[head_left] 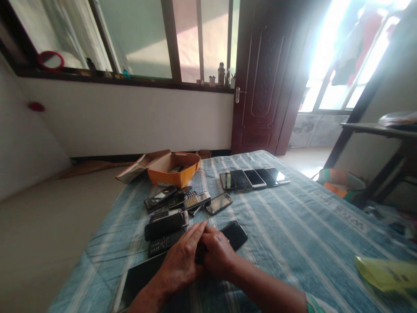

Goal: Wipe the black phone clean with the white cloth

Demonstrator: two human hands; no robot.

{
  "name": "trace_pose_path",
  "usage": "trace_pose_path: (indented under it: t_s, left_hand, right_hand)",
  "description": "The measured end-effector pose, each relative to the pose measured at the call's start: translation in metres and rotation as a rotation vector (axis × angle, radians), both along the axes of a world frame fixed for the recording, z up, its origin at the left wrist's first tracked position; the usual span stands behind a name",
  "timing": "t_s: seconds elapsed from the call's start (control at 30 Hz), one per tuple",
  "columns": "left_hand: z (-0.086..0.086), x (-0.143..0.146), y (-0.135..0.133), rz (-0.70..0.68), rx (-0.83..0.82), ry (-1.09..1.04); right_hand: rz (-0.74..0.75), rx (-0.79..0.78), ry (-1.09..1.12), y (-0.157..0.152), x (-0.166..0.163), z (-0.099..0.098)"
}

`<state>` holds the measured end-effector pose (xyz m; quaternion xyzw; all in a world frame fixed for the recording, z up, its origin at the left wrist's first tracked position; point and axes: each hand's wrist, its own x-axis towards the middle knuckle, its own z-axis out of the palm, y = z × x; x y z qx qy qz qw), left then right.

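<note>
My left hand [182,261] and my right hand [216,254] meet over a black smartphone [235,234] lying on the striped blue cloth [293,226]. The right hand's fingers curl round the phone's near end. The left hand's fingers lie stretched over the right hand and the phone. A large dark tablet [140,278] lies under my left wrist. Just beyond my hands is a heap of old keypad phones [169,208], with a small smartphone [219,203] beside it.
A row of several smartphones [254,178] lies further back on the cloth. An open orange cardboard box [174,167] stands at the far left edge. A yellow plastic bag [387,271] lies at the right. Bare floor is on the left, a dark door behind.
</note>
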<state>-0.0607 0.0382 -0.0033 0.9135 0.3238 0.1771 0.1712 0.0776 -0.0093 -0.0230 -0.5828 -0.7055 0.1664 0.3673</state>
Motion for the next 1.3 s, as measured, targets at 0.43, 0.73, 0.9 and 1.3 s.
trace_pose_path:
  t_s: [0.43,0.73,0.9,1.3]
  left_hand:
    - [0.010,0.004,-0.005,0.043,0.083,-0.059]
    - [0.005,0.000,0.009,0.054,0.110,-0.234]
    - [0.015,0.002,0.005,0.044,0.107,-0.380]
    - [0.014,0.001,0.000,0.201,0.104,-0.257]
  right_hand:
    - [-0.146,0.016,0.129,0.028,0.007,0.005]
    - [-0.074,0.026,0.312,0.028,0.013,0.008]
    - [0.042,0.057,0.411,0.025,0.014,0.007]
    - [-0.098,0.079,0.363,0.013,0.012,0.009]
